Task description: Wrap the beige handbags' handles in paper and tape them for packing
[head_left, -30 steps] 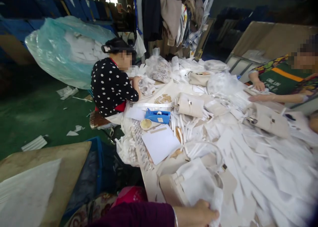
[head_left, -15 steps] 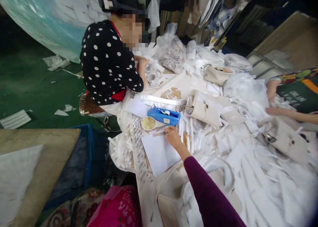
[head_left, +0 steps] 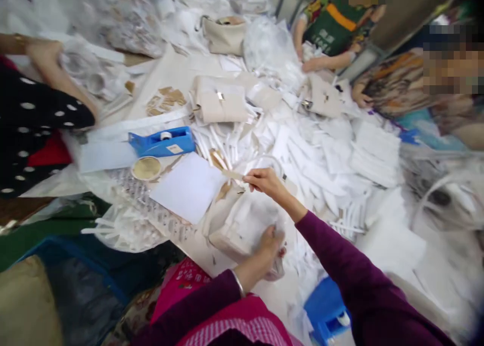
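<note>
My right hand [head_left: 265, 181] is closed in a pinch on a thin, flat beige stick [head_left: 233, 175], which points left above a cream handbag [head_left: 223, 237]. My left hand [head_left: 269, 246], smeared by motion, grips the near right side of that bag. White stuffing or wrapping [head_left: 254, 216] shows on the bag. To the left of the stick lies a sheet of white paper [head_left: 189, 187]. Beyond it stand a round tub [head_left: 146, 168] of pale yellowish stuff and a blue tape dispenser [head_left: 162, 142].
Another cream handbag [head_left: 220, 100] stands farther back, near brown card pieces [head_left: 166, 101]. White strips [head_left: 306, 164] cover much of the table. A co-worker's arm [head_left: 56, 73] rests at left; other people work across the table. A second blue dispenser [head_left: 328, 310] is close on my right.
My right hand has moved from beside the tub to above the handbag, with the stick raised in it. My left hand has come into view on the bag. The view has swung right.
</note>
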The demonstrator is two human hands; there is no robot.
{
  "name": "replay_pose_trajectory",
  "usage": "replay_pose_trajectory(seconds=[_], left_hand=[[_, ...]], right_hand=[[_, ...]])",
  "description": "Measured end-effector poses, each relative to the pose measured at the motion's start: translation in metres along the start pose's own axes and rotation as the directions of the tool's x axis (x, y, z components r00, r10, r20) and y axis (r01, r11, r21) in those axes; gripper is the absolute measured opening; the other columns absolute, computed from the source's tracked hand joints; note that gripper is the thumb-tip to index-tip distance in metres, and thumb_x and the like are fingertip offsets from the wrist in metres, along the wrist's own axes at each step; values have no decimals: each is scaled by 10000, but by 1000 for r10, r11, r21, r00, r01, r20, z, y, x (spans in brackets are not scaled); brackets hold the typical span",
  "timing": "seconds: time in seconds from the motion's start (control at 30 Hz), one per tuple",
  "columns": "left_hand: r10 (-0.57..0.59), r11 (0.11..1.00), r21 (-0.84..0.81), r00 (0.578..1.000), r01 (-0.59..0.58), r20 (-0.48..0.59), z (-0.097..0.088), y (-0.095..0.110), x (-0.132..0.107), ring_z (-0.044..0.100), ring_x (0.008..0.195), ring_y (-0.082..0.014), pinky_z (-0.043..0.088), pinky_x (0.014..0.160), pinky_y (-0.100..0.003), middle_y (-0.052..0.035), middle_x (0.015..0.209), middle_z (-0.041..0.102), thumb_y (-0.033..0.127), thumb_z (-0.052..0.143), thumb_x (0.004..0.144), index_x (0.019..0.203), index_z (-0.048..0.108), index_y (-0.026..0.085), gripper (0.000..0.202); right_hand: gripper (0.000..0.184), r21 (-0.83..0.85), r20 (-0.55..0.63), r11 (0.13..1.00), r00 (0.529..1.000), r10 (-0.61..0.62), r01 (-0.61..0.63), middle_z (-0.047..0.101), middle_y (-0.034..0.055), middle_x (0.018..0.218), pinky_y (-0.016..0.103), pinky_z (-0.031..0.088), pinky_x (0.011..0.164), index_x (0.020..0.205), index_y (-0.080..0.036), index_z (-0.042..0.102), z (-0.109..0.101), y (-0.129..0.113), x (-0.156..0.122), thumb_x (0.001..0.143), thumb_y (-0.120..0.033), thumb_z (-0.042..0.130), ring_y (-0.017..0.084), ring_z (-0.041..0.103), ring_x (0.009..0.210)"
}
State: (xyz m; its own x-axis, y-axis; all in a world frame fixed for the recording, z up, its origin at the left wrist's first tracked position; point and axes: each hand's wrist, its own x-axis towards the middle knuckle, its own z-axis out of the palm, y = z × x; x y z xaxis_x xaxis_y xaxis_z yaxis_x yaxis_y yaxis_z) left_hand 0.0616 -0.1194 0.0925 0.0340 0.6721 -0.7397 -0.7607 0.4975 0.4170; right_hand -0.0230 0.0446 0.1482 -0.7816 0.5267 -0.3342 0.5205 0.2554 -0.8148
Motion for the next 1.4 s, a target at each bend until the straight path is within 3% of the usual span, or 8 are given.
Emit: replay_pose_trajectory(seconds=[0.13, 0.2, 0.3, 0.57, 0.77, 0.97, 1.23, 1.4], left_hand=[[33, 995, 93, 996, -40, 78, -6, -1, 8, 438, 392, -57, 298, 388, -197, 42, 636, 531, 383, 681, 755, 903, 480, 189, 316], [42, 991, 124, 994, -55, 105, -7, 2, 7, 457, 412, -62, 317, 403, -199, 29, 659, 552, 444, 715, 701, 895, 466, 189, 405], [44, 984, 165, 991, -65, 125, -4, 6, 1, 462, 435, -64, 329, 426, -199, 23, 668, 561, 474, 751, 654, 898, 450, 188, 482], [78, 969, 229, 994, -93, 74, 5, 5, 0, 469, 436, -77, 339, 453, -221, 11, 670, 601, 460, 809, 629, 925, 406, 194, 566], [91, 968, 230, 994, -102, 57, 4, 3, 3, 480, 421, -82, 345, 438, -243, -29, 678, 616, 460, 817, 628, 835, 505, 136, 496], [50, 970, 231, 995, -70, 92, 3, 3, 7, 486, 440, -86, 339, 444, -238, -41, 645, 603, 439, 812, 639, 756, 577, 102, 427], [65, 966, 243, 993, -86, 95, 7, 7, 1, 497, 446, -99, 370, 451, -248, -27, 643, 595, 468, 803, 630, 823, 569, 114, 466], [112, 966, 228, 991, -125, 70, 11, 4, 0, 499, 438, -96, 364, 430, -235, -18, 682, 617, 432, 789, 638, 940, 528, 137, 496]], right_hand=[[334, 502, -119, 782, 866, 486, -370, 422, -68, 431, 214, 131, 391, 727, -134, 627, -66, 85, -161, 726, -465, 674, 42, 254, 369], [336, 611, -58, 645, 787, 615, -459, 359, -90, 388, 216, 75, 379, 704, -128, 620, -70, 120, -219, 660, -449, 712, 30, 195, 341], [288, 685, 60, 530, 763, 643, -500, 338, -90, 367, 207, 74, 366, 627, -132, 582, -50, 154, -260, 638, -385, 719, 24, 188, 326], [208, 774, 422, 206, 730, 539, -599, 314, -106, 415, 151, 111, 342, 628, -176, 440, 10, 177, -214, 808, -209, 541, 22, 148, 342], [262, 717, 597, 137, 704, 385, -683, 226, -120, 407, 141, 117, 312, 626, -194, 382, 14, 182, -214, 882, -187, 438, 42, 107, 324], [239, 705, 601, 186, 716, 357, -684, 215, -133, 396, 139, 120, 309, 637, -194, 393, 14, 188, -213, 857, -203, 485, 38, 97, 316], [191, 743, 386, 449, 866, 319, -496, 376, -83, 363, 163, 138, 325, 556, -142, 521, 17, 173, -173, 726, -204, 582, 20, 209, 311], [274, 730, 270, 579, 931, 244, -364, 671, 2, 666, 173, 389, 470, 849, -134, 635, -16, 167, -191, 594, -171, 729, 76, 529, 501]])
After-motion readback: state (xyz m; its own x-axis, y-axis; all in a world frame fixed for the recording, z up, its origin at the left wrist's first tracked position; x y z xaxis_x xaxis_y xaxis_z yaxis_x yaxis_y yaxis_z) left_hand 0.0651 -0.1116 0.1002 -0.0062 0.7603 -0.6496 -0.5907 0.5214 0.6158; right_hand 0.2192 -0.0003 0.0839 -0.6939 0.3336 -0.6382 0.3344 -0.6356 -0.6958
